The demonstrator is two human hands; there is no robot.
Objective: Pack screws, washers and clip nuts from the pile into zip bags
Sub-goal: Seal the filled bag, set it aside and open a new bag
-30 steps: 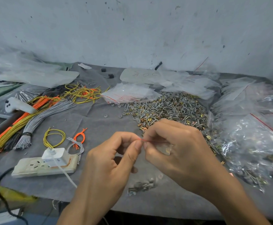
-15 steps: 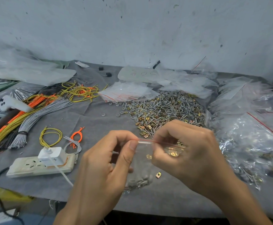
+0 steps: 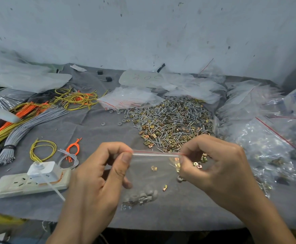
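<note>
The left hand [image 3: 94,175] and the right hand [image 3: 219,169] hold a small clear zip bag [image 3: 149,178] stretched between them, just above the near part of the grey cloth [image 3: 94,131] that covers the table. The left thumb and forefinger pinch the bag's top left corner at the red zip line [image 3: 154,153], and the right thumb and forefinger pinch the top right corner; the other fingers of both hands are curled. The bag hangs down from that taut top edge. At its bottom sits a small cluster of grey washers and screws [image 3: 142,198], and a few brass-coloured clip nuts [image 3: 153,168] show higher up through the plastic. Whether the zip is sealed cannot be told. Just behind the hands lies the pile of screws, washers and clip nuts [image 3: 172,124], with a few loose washers [image 3: 120,124] scattered at its left edge. A stack of empty zip bags [image 3: 128,99] lies behind the pile, and filled clear bags [image 3: 267,147] are heaped to the right. On the left lie a power strip [image 3: 11,187] with a white plug adapter [image 3: 43,170], a yellow wire loop [image 3: 42,150], short orange wires [image 3: 74,147] and a bundle of grey wires [image 3: 29,124].
</note>
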